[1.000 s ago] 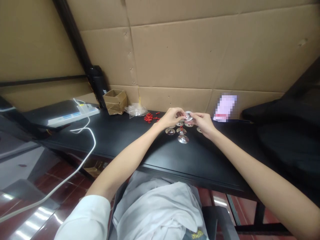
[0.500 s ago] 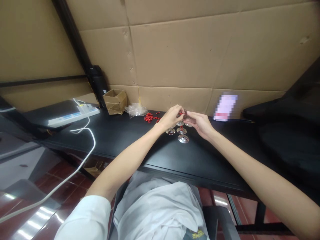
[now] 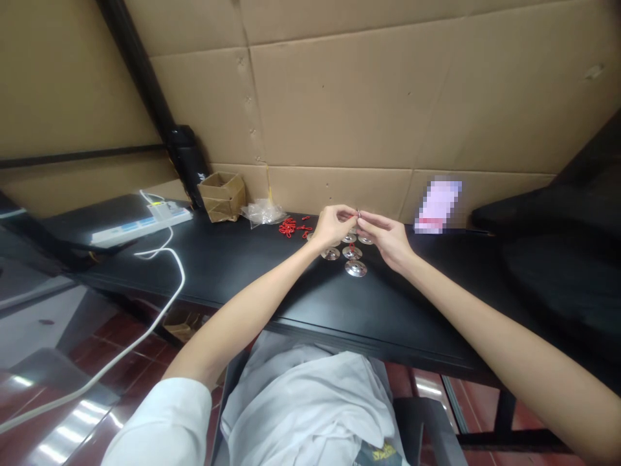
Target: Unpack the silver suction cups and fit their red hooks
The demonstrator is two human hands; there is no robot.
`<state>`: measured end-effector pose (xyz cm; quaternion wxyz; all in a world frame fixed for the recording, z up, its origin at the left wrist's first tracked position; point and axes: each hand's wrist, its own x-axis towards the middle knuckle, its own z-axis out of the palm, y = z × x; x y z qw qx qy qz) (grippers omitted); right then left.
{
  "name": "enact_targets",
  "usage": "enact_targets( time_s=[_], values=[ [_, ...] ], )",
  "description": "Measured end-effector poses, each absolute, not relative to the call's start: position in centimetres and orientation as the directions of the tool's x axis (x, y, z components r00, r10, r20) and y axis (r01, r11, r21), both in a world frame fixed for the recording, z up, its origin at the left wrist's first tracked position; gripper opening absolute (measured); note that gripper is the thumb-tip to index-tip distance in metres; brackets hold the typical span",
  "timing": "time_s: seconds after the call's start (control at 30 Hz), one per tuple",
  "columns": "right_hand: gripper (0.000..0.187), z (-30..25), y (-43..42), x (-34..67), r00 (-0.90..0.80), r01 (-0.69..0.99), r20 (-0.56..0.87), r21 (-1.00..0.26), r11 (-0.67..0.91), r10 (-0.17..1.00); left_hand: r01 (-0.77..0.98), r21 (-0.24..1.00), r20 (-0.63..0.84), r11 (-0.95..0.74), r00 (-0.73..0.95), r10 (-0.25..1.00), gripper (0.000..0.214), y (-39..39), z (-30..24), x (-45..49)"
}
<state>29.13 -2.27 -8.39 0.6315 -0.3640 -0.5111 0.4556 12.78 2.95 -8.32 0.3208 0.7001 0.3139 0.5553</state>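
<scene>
— Cardboard sheets (image 3: 330,110) covered the wall behind that black counter (image 3: 388,304), didn't they? What was closest to the person?

— Their two hands, raised just above the counter. The left hand (image 3: 334,226) and the right hand (image 3: 385,236) met near the wall side of the counter, with a tiny metal ring (image 3: 358,213) at the fingertips (image 3: 353,214).

— How far open were they?

— Both were nearly closed, fingers pinched toward each other around the ring. It was too small to tell which fingers actually gripped it.

— What lay beneath them?

— A loose cluster of dished metal discs (image 3: 356,268) sat on the counter just below the hands, and a bit of red cord (image 3: 352,246) lay on one of them.

— And farther off?

— To the left, a heap of red chain (image 3: 288,227) lay near a clear plastic bag (image 3: 262,212) and a small cardboard box (image 3: 222,196). Beyond those sat a white power strip (image 3: 140,223), its white cable (image 3: 179,272) dropping over the counter's edge. To the right, a pink item (image 3: 438,207) stood against the wall, too blurred to identify.
</scene>
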Motion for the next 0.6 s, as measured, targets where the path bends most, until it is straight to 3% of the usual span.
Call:
enact_targets(
  time_s=[0.1,0.3,0.6],
  values=[
    [0.056,-8.5,-2.3,29.1,0.058,-0.178,0.36,-0.914,0.365,0.931,-0.03,0.851,0.523,-0.525,0.138,0.841,0.008,2.7,-8.2,13.0],
    [0.06,-8.5,-2.6,28.8,0.064,-0.161,0.407,-0.897,0.412,0.911,-0.264,0.913,0.351,-0.31,0.123,0.928,0.038,1.6,-7.6,13.1],
    [0.058,-8.6,-3.0,28.2,0.085,-0.194,0.437,-0.874,0.445,0.896,-0.336,0.906,0.303,-0.256,0.095,0.948,0.039,1.3,-7.3,13.6]
  ],
)
